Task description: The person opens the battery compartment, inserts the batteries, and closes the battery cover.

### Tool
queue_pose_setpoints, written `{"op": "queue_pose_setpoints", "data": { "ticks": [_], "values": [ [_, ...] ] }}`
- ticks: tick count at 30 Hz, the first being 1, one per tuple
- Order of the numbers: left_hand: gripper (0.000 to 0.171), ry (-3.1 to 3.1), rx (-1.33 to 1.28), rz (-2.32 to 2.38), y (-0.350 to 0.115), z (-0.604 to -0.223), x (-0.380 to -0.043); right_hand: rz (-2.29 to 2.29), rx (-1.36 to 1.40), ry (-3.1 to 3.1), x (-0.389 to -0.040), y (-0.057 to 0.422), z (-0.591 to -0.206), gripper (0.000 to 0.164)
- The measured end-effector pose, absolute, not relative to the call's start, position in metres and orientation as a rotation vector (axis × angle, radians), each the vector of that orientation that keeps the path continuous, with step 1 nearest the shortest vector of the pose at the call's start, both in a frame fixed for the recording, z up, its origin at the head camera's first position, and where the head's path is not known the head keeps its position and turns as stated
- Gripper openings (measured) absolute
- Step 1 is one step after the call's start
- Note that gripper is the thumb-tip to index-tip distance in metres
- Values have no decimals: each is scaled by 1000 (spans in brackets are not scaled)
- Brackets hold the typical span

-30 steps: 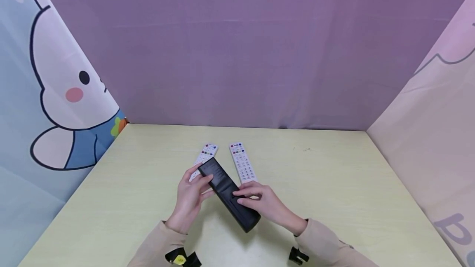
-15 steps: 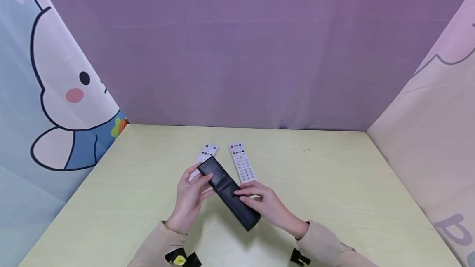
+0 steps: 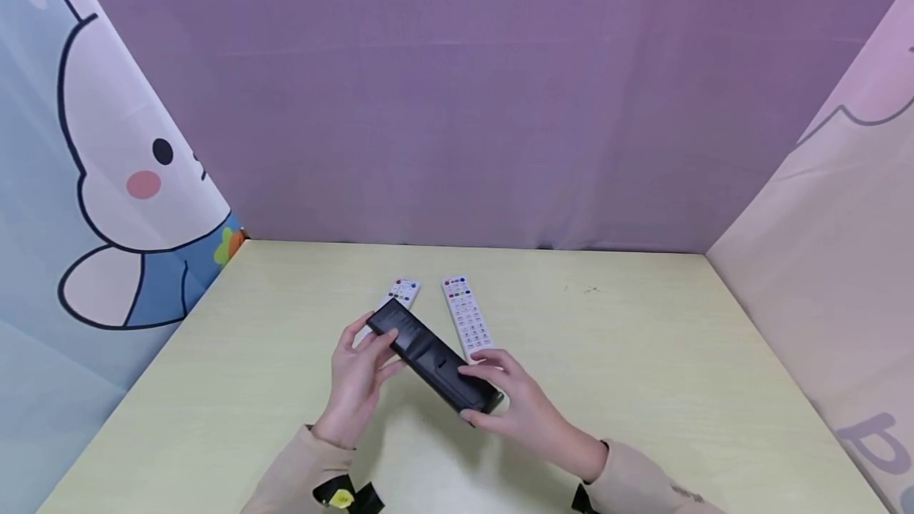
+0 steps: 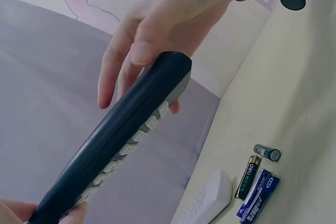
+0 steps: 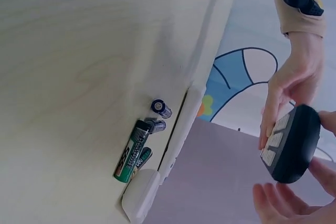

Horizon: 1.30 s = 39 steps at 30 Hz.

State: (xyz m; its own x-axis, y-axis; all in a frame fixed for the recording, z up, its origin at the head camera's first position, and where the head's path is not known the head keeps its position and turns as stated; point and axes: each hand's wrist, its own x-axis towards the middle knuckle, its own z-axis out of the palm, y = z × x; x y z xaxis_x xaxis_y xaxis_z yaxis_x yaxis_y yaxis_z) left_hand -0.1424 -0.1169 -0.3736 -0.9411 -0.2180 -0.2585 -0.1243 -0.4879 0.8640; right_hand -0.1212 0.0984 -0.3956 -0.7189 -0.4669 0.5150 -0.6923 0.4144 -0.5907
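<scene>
A black remote control [image 3: 427, 357] is held above the table at a slant, its back facing up in the head view. My left hand [image 3: 353, 389] grips its far left end, thumb on the back. My right hand [image 3: 527, 403] holds the near right end, thumb at the lower edge and fingers over the back cover. Pale buttons [image 4: 139, 135] on its underside show in the left wrist view. Beyond it lie two white remote controls, one on the left [image 3: 404, 289], partly hidden by the black one, and one on the right [image 3: 467, 314].
Several loose batteries lie on the table beside a white remote, hidden in the head view; blue ones [image 4: 257, 199] and a green-and-black one [image 5: 131, 151] show in the wrist views. A purple backdrop [image 3: 457, 101] closes the far side of the table [image 3: 643, 339].
The black remote has turned flatter and shifted slightly left with my left hand. My right hand has moved from fingertips bunched on its back to a wider hold across its near end.
</scene>
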Motion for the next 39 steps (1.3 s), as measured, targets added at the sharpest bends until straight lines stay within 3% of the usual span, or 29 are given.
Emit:
{"op": "queue_pose_setpoints", "data": {
  "ticks": [7,19,29,39],
  "values": [
    [48,-1522,524,-2595,-117,-373,-142,920,1091,-2286,-120,98,-399,59],
    [50,-1535,535,-2583,-118,-372,-141,980,1105,-2199,-120,96,-405,48],
    [47,-1550,464,-2599,-121,-373,-141,1287,992,-2309,-114,93,-399,43],
    [57,-1564,376,-2590,-121,-372,-140,1938,823,-2369,-111,93,-391,40]
  ]
}}
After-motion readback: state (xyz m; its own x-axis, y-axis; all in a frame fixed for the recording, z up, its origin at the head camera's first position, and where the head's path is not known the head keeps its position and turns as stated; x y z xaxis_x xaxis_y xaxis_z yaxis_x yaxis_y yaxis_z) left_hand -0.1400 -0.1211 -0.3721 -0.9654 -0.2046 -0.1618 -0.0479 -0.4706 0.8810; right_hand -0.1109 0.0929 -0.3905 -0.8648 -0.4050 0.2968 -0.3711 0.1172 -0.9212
